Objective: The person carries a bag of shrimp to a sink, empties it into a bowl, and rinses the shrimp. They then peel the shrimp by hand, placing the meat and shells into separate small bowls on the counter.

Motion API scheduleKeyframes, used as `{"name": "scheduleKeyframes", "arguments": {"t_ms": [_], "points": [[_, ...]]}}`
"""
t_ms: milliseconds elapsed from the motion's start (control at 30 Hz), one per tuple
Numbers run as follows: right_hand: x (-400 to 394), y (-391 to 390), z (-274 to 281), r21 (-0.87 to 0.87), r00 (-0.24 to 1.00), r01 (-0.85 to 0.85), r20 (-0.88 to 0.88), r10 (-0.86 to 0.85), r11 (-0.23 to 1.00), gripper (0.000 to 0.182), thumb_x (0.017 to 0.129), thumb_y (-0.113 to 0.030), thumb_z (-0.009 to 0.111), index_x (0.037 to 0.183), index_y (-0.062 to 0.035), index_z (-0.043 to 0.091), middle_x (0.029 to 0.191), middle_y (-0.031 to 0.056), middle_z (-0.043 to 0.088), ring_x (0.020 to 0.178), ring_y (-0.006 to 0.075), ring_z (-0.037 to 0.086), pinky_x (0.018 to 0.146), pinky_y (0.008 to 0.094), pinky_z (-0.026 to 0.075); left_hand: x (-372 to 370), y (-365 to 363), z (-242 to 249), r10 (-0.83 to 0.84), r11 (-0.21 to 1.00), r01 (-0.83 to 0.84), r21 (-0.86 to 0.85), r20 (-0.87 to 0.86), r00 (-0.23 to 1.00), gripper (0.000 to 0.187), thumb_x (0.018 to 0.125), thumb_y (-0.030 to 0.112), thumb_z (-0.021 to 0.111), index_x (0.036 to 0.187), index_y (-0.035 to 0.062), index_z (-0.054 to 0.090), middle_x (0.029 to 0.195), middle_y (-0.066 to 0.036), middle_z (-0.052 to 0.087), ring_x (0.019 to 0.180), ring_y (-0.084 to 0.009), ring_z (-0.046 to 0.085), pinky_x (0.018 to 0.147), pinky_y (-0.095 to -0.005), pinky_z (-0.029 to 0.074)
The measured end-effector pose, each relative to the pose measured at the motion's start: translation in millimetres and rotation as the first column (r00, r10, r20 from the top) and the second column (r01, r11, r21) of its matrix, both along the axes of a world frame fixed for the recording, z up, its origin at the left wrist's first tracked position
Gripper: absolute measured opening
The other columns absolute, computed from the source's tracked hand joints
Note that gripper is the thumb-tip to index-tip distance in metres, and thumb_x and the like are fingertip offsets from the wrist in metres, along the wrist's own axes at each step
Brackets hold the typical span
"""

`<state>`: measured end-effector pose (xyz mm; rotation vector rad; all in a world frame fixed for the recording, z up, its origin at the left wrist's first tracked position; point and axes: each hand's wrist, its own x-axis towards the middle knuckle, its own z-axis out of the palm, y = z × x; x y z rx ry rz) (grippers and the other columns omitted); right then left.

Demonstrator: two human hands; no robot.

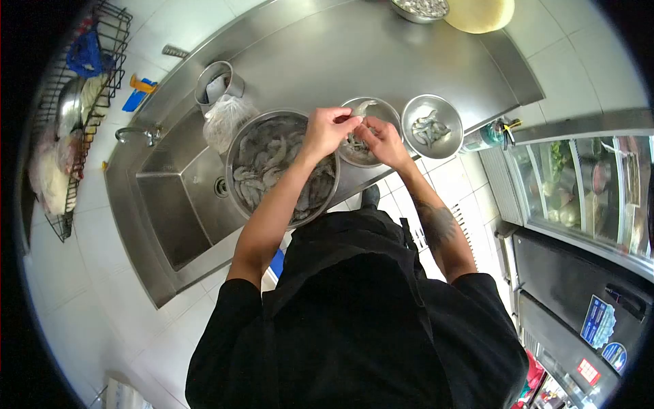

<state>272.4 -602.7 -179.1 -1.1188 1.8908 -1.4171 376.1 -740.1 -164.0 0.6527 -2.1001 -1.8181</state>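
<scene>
Both hands meet above the middle metal bowl (357, 162), which holds shrimp pieces. My left hand (328, 131) is closed, thumb and fingers pinching a grey shrimp (364, 108) that points up. Close beside it, my right hand (383, 142) is closed too, its fingertips at the lower part of the same shrimp. A large metal bowl (231, 178) full of whole grey shrimp lies beneath my left forearm. To the right of my hands, a smaller bowl (455, 140) contains several shrimp.
On the left are a sink (174, 211), a faucet (138, 134), a plastic bag (227, 123) and a metal container (236, 83). Another filled bowl (421, 12) and a round yellowish board (480, 12) sit at the back. A glass-fronted fridge (586, 184) stands right.
</scene>
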Motion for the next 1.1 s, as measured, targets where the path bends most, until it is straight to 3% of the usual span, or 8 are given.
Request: {"name": "scheduleKeyframes", "arguments": {"t_ms": [100, 300, 467, 567, 600, 767, 967, 1100], "points": [[-6, 6, -27, 0.125, 0.997, 0.052, 0.043, -0.057, 0.991, 0.024, 0.094, -0.022, 0.057, 0.092, 0.0017, 0.063, 0.070, 0.0102, 0.062, 0.066, 0.0133, 0.054, 0.062, 0.0322, 0.046, -16, 13, -26, -0.044, 0.772, -0.072, -0.631, -0.167, 0.985, 0.022, 0.082, 0.011, 0.071, 0.099, -0.0024, 0.069, 0.087, -0.016, 0.067, 0.072, -0.0288, 0.066, 0.065, -0.0342, 0.052], [-2, 25, -40, 0.376, 0.895, 0.170, -0.445, 0.017, 0.911, 0.027, 0.087, -0.029, 0.065, 0.105, -0.0087, 0.064, 0.103, 0.0147, 0.062, 0.101, 0.0327, 0.057, 0.078, 0.0507, 0.044, -23, -5, -63, 0.137, 0.733, -0.136, -0.666, -0.050, 0.989, 0.023, 0.084, 0.018, 0.069, 0.095, -0.0029, 0.069, 0.081, -0.012, 0.067, 0.069, -0.0268, 0.066, 0.061, -0.0340, 0.051], [-23, 30, -26, 0.114, 0.562, 0.107, -0.826, 0.034, 0.988, 0.043, 0.084, -0.021, 0.064, 0.125, -0.0095, 0.057, 0.127, 0.0162, 0.053, 0.112, 0.0366, 0.051, 0.091, 0.0499, 0.043, -16, -15, -53, -0.225, 0.897, 0.059, 0.438, 0.336, 0.915, 0.021, 0.084, 0.021, 0.069, 0.097, 0.0046, 0.069, 0.074, 0.001, 0.060, 0.059, -0.0080, 0.050, 0.051, -0.0260, 0.040], [-33, 25, -24, 0.328, 0.516, -0.020, -0.806, 0.290, 0.945, 0.027, 0.087, -0.015, 0.058, 0.112, -0.0058, 0.060, 0.116, 0.0147, 0.058, 0.114, 0.0371, 0.052, 0.096, 0.0504, 0.040, -16, -19, -59, -0.353, 0.661, 0.160, 0.733, 0.116, 0.928, 0.011, 0.085, 0.019, 0.067, 0.087, 0.0077, 0.068, 0.074, 0.000, 0.059, 0.061, -0.0099, 0.052, 0.056, -0.0259, 0.043], [-33, 24, -20, 0.242, 0.486, -0.094, -0.836, 0.257, 0.966, 0.023, 0.089, -0.014, 0.055, 0.110, -0.0057, 0.060, 0.111, 0.0153, 0.058, 0.110, 0.0371, 0.053, 0.096, 0.0501, 0.040, -29, -33, -94, -0.539, 0.262, 0.430, 0.864, -0.239, 0.808, 0.012, 0.086, 0.018, 0.067, 0.084, 0.0060, 0.068, 0.067, 0.001, 0.057, 0.055, -0.0093, 0.050, 0.050, -0.0221, 0.039], [-32, 19, 19, 0.436, 0.442, -0.239, -0.747, 0.497, 0.868, 0.018, 0.088, -0.009, 0.052, 0.104, -0.0043, 0.059, 0.100, 0.0167, 0.059, 0.102, 0.0377, 0.053, 0.083, 0.0499, 0.041, -5, -10, -45, -0.236, 0.906, 0.177, 0.384, 0.113, 0.965, 0.018, 0.084, 0.021, 0.066, 0.080, 0.0047, 0.070, 0.069, -0.005, 0.067, 0.056, -0.0144, 0.063, 0.050, -0.0282, 0.049], [-49, 7, -1, 0.269, 0.701, -0.390, -0.533, 0.473, 0.881, 0.019, 0.095, -0.016, 0.055, 0.089, 0.0008, 0.062, 0.073, 0.0155, 0.061, 0.066, 0.0290, 0.058, 0.063, 0.0352, 0.045, 9, -11, -45, -0.258, 0.930, 0.247, -0.271, -0.004, 0.966, 0.017, 0.078, 0.016, 0.070, 0.086, 0.0008, 0.072, 0.070, -0.003, 0.071, 0.062, -0.0121, 0.067, 0.059, -0.0279, 0.052], [-58, 5, -11, 0.348, 0.829, -0.439, -0.199, 0.523, 0.828, 0.028, 0.098, -0.023, 0.054, 0.088, 0.0018, 0.061, 0.068, 0.0030, 0.056, 0.067, 0.0110, 0.051, 0.062, 0.0275, 0.043, 14, -15, -62, -0.178, 0.983, 0.173, -0.057, -0.077, 0.981, 0.018, 0.075, 0.012, 0.074, 0.087, -0.0016, 0.072, 0.069, -0.006, 0.071, 0.066, -0.0133, 0.069, 0.062, -0.0267, 0.054]]}}
